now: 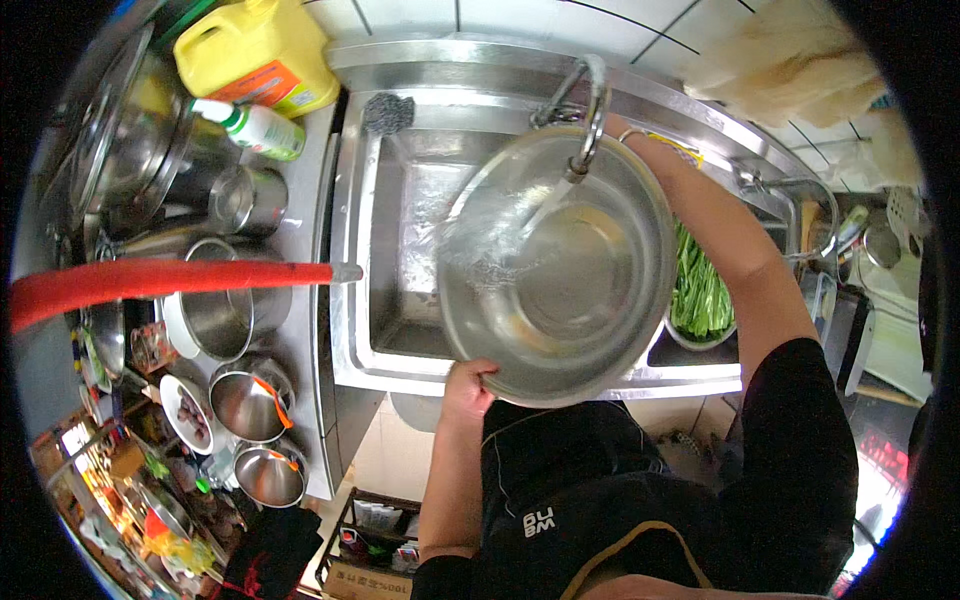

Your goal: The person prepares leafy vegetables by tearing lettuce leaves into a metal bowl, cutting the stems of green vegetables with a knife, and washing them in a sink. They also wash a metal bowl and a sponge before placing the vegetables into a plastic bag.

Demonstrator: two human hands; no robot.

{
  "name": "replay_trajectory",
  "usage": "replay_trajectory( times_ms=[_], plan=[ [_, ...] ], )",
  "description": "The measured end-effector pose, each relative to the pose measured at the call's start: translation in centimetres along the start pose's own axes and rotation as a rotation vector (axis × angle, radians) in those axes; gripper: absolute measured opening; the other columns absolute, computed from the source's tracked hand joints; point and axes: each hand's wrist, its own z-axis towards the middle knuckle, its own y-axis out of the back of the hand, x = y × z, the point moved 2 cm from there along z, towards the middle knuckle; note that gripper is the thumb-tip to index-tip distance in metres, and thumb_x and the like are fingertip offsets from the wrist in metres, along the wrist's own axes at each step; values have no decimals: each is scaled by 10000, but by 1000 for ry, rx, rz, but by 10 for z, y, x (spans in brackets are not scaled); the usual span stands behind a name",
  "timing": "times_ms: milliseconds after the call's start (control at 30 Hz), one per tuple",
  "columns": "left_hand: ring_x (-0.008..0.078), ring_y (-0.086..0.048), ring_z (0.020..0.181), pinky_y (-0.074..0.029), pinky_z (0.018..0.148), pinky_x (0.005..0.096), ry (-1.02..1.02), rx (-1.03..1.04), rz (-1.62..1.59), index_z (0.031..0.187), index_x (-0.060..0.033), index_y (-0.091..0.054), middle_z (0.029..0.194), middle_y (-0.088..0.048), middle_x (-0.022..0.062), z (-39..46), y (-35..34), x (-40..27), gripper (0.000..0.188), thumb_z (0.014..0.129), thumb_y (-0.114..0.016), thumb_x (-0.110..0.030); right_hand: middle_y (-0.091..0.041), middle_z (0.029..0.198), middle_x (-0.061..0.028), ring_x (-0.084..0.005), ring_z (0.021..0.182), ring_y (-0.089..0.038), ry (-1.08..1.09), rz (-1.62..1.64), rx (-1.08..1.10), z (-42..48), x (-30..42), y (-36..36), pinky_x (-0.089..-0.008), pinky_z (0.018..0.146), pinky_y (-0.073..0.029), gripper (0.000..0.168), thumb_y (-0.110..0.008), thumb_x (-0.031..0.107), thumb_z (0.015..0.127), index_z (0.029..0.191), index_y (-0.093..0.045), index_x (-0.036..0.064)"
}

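A large stainless steel basin (pixel 592 300) is held over the sink, apparently tilted to the left. My left hand (pixel 471 386) grips its near rim, thumb on top. My right arm reaches across to the far side; only part of my right hand (pixel 616 126) shows beyond the basin's far rim, by the tap (pixel 594 112). The fingers are hidden, so whether they hold the rim or touch the tap is unclear. Below the spout, water (pixel 495 251) moves over the left part of the basin. Under its left side lies the stainless steel sink (pixel 409 300).
Green leafy vegetables (pixel 701 292) fill a bowl in the right sink compartment. A steel wool scrubber (pixel 388 114) rests at the back-left corner. Leftward stand a yellow jug (pixel 255 60), a spray bottle (pixel 255 131) and several steel pots (pixel 217 307). A red hose (pixel 180 281) juts over the counter.
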Motion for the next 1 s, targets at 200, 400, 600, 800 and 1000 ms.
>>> replay_trajectory(
  times_ms=[200, 400, 600, 800, 1000],
  plan=[
    [341, -663, 873, -569, 790, 440, 346, 97, -191, 1055, 124, -526, 1007, -618, 221, -12, -4, 66, 306, 757, -560, 62, -639, 700, -123, -238, 605, -617, -179, 900, 325, -10, 86, 26, -345, 590, -503, 152, -608, 167, 817, 725, -619, 46],
    [339, -636, 1000, -501, 944, 462, 448, 75, -112, 1064, 81, -596, 1057, -652, 189, -20, -9, 88, 351, 716, -579, 43, -630, 692, -18, -146, 580, -575, -625, 833, 278, -15, 72, 70, -310, 535, -481, 162, -696, 293, 748, 678, -651, 154],
    [313, -649, 906, -526, 858, 421, 478, 87, -56, 961, 74, -629, 953, -662, 175, -48, -5, 52, 233, 748, -597, -14, -680, 787, -62, -188, 604, -610, -537, 1219, 36, -88, 117, 51, -344, 481, -495, 156, -560, 229, 842, 833, -627, 89],
    [294, -661, 828, -541, 798, 396, 385, -95, 276, 993, 91, -622, 908, -673, 167, -80, 73, 16, 405, 621, -618, -69, -571, 1223, -205, -329, 1113, -570, -52, -208, 542, -180, 49, -92, -451, 858, -489, 488, -622, 148, 787, 1257, -505, 85],
    [266, -659, 911, -527, 839, 390, 296, -114, 279, 1170, 55, -585, 988, -676, 152, -110, 227, 15, 541, 631, -579, 16, -110, 1588, -178, -370, 1410, -282, -293, -41, 583, -232, 37, -191, -447, 1122, -348, 974, -788, 242, 763, 1532, -190, 267]
  ],
)
